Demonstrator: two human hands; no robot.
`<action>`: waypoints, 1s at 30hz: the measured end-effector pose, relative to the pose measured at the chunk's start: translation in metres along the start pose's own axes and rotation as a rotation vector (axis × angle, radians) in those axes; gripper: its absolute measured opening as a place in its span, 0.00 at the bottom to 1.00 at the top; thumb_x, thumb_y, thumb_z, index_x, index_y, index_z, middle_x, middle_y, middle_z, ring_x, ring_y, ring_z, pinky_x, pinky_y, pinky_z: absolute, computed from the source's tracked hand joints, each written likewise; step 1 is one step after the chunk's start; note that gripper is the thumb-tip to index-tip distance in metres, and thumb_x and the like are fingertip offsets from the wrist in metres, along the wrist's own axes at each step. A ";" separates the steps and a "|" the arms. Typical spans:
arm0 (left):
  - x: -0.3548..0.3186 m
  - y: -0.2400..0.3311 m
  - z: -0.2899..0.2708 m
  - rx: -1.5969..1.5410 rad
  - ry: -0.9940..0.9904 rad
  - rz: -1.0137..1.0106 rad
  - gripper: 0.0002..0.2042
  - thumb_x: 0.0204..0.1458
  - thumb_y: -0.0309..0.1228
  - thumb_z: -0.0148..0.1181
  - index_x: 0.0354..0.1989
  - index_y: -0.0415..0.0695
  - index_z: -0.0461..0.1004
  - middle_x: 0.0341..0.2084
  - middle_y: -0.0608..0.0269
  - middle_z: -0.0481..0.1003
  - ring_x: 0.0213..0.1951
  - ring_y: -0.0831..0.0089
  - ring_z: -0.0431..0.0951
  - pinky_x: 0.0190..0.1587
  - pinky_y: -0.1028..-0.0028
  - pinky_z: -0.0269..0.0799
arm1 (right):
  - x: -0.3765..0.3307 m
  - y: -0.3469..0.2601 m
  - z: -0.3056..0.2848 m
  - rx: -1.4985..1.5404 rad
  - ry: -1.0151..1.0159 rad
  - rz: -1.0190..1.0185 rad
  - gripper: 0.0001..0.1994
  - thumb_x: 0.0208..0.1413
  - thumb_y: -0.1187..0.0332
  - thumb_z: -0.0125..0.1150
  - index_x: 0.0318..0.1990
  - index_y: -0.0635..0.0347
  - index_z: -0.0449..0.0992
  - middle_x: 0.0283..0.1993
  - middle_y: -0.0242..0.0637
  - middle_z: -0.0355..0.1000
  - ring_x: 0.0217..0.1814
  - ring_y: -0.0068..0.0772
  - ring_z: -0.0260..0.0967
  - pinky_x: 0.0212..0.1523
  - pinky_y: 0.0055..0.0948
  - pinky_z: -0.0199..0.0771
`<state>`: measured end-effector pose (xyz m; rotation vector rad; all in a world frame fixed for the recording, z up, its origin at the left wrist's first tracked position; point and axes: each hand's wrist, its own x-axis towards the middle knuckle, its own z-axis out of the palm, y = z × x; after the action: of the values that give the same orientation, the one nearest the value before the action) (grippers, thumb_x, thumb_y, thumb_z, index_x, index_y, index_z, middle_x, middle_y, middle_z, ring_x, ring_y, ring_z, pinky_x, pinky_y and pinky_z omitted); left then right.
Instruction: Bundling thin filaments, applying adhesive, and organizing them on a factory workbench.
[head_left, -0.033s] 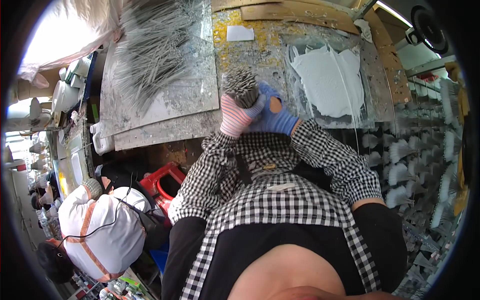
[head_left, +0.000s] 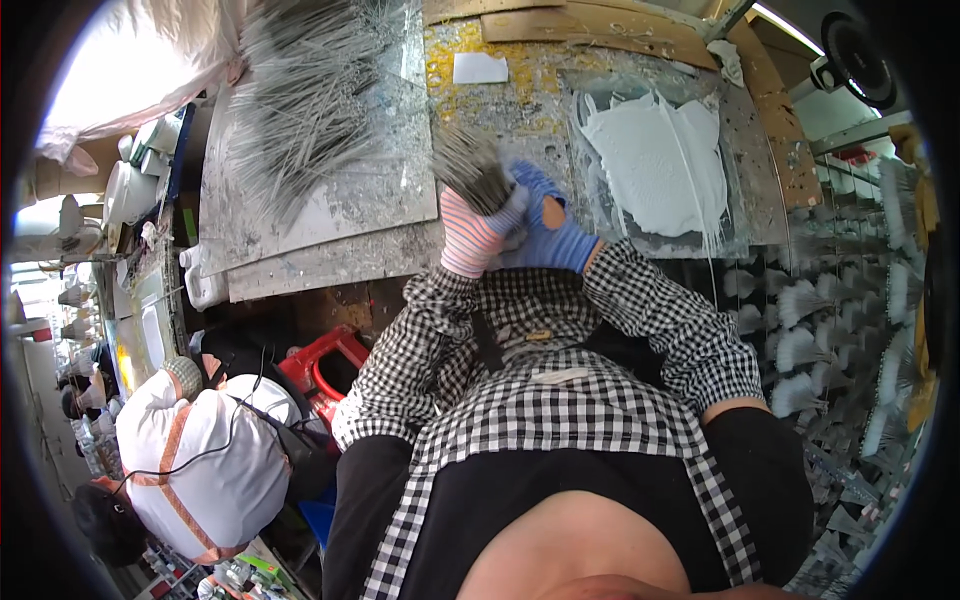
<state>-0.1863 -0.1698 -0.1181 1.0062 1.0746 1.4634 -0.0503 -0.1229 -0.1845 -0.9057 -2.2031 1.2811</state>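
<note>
Both my hands are at the front edge of the worktable, closed round a thick bundle of thin grey strips (head_left: 472, 172). My left hand (head_left: 472, 238), in a pink-striped glove with grey-blue fingertips, wraps the bundle's near side. My right hand (head_left: 553, 238), in a blue-striped glove with a hole on its back, presses against the right side with curled fingers. The bundle's upper ends fan out and lean left, blurred by motion. Its lower end is hidden by my hands.
A loose heap of long grey strands (head_left: 310, 110) lies on a board at left. White paste (head_left: 660, 160) is spread on a slab at right. A small white card (head_left: 480, 68) lies behind my hands. A red stool (head_left: 325, 370) and a seated person (head_left: 205, 465) are at left.
The bundle's top has swung to the left and its strip ends are now smeared by motion. My hands keep their grip and have barely moved.
</note>
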 end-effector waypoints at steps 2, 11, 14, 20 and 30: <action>0.005 -0.008 0.002 -0.148 0.017 -0.018 0.10 0.46 0.22 0.69 0.34 0.40 0.73 0.28 0.63 0.76 0.35 0.70 0.77 0.42 0.69 0.74 | -0.025 -0.018 0.006 0.055 0.266 -0.173 0.58 0.32 0.58 0.85 0.70 0.60 0.50 0.63 0.45 0.62 0.67 0.45 0.62 0.70 0.40 0.60; -0.054 0.015 -0.004 0.219 -0.019 0.192 0.30 0.39 0.25 0.72 0.56 0.36 0.72 0.46 0.58 0.77 0.49 0.66 0.77 0.55 0.67 0.72 | -0.074 -0.055 0.015 -0.416 0.160 -0.242 0.40 0.46 0.67 0.75 0.66 0.58 0.58 0.63 0.39 0.68 0.67 0.30 0.63 0.70 0.36 0.63; -0.025 0.022 -0.047 -0.337 -0.460 -0.190 0.55 0.37 0.33 0.77 0.73 0.38 0.47 0.69 0.41 0.56 0.67 0.57 0.64 0.66 0.60 0.63 | -0.100 -0.071 -0.007 0.565 -0.075 0.058 0.34 0.43 0.66 0.77 0.60 0.60 0.68 0.55 0.38 0.75 0.57 0.32 0.72 0.62 0.34 0.72; -0.015 0.094 -0.005 -0.627 -0.804 0.268 0.55 0.42 0.29 0.78 0.75 0.39 0.41 0.50 0.41 0.76 0.48 0.52 0.80 0.55 0.53 0.75 | -0.093 -0.039 0.004 0.846 -0.638 0.245 0.36 0.38 0.68 0.81 0.59 0.59 0.70 0.49 0.37 0.78 0.48 0.29 0.76 0.52 0.32 0.79; 0.008 0.143 0.032 0.204 -0.354 0.825 0.17 0.37 0.14 0.70 0.37 0.39 0.76 0.30 0.60 0.79 0.34 0.74 0.81 0.41 0.74 0.78 | -0.026 -0.065 -0.067 -0.082 0.226 -0.354 0.50 0.34 0.63 0.83 0.67 0.62 0.59 0.63 0.45 0.66 0.65 0.49 0.65 0.66 0.42 0.65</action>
<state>-0.1911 -0.1703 0.0284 1.9214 0.5621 1.7200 -0.0093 -0.1254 -0.0965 -0.6170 -2.1281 0.8851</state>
